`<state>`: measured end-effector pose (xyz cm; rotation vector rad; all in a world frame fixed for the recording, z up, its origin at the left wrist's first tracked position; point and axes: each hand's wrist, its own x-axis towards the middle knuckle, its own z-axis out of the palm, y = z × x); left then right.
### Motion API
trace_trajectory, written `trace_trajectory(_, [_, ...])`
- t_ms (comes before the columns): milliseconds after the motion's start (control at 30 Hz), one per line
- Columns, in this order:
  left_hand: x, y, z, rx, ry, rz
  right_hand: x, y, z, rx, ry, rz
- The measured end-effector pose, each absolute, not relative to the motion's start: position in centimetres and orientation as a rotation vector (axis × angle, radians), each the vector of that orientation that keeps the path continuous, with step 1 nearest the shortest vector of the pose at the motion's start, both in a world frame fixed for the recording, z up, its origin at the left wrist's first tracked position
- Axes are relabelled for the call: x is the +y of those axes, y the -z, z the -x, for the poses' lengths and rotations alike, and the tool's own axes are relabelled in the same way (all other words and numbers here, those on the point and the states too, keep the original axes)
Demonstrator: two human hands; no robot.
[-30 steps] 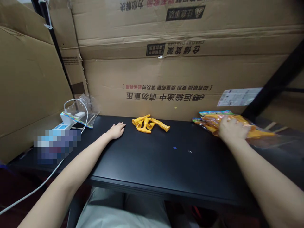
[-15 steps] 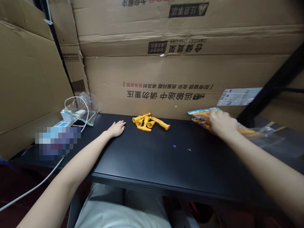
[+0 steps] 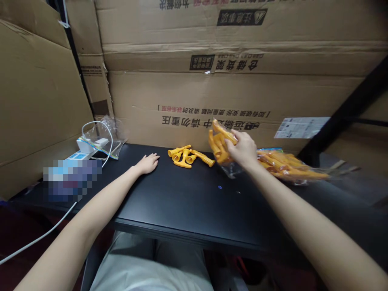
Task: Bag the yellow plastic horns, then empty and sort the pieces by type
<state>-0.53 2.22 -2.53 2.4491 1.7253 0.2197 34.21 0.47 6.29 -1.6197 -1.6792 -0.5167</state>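
"While the right hand (image 3: 242, 148) is gripping a clear bag (image 3: 222, 148) of yellow pieces, what is the left hand (image 3: 147, 163) doing?"

"It's lying palm down on the black table (image 3: 169, 202), its fingers loosely spread."

"And how is the right one holding on?"

"Its thumb and fingers are pinching the bag's right side. The bag is leaning at a tilt in front of the cardboard wall (image 3: 151, 89). Its lower end is blurring, so I can't tell whether it's touching the tabletop."

"Where are the loose yellow pieces (image 3: 182, 164) sitting?"

"They're forming a small heap between the left hand and the bag, close to the foot of the cardboard. One T-shaped piece is lying in front, its crossbar facing the person, and a few others are showing flared, hollow ends."

"What's lying beyond the right forearm?"

"A second bag (image 3: 287, 165), holding more yellow pieces, is resting flat on the table. The wrist is overlapping its left end in view; I can't tell whether they're touching."

"And over at the far left?"

"A white cable (image 3: 57, 224) is curving down past the table's edge, and a phone (image 3: 98, 155) is lying beside a white power strip (image 3: 79, 156)."
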Motion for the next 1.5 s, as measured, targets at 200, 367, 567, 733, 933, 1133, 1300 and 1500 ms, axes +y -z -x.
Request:
trace_trajectory(200, [2.3, 2.7, 0.6, 1.706, -0.289, -2.428, 2.4, -3.7, -29.5, -1.775, 0.762, 1.023])
trace_trajectory(367, [2.4, 2.8, 0.8, 1.616, -0.537, -2.369, 2.6, 0.2, -28.1, -2.284, 0.771, 0.723])
trace_trajectory(567, [1.9, 2.4, 1.0, 1.468, -0.700, -2.562, 1.7, 2.7, -27.2, -2.520, 0.495, 0.864])
trace_trajectory(733, [1.6, 2.1, 0.9, 1.528, -0.557, -2.694, 1.0, 2.6, -26.5, -2.465, 0.466, 1.054])
trace_trajectory(933, [1.6, 1.9, 0.7, 1.553, -0.587, -2.774, 0.8, 2.9, -26.2, -2.346, 0.544, 1.293])
trace_trajectory(1133, [1.2, 1.7, 0.0, 1.646, -0.641, -2.846, 0.7, 2.9, -26.2, -2.244, 0.493, 1.307])
trace_trajectory(1300, [0.9, 1.4, -0.3, 1.744, -0.664, -2.846, -0.3, 2.0, -25.4, -2.443, 0.600, 0.888])
trace_trajectory(1500, [0.9, 1.1, -0.1, 1.833, -0.666, -2.789, -0.7, 1.7, -24.5, -2.481, 0.638, 0.781])
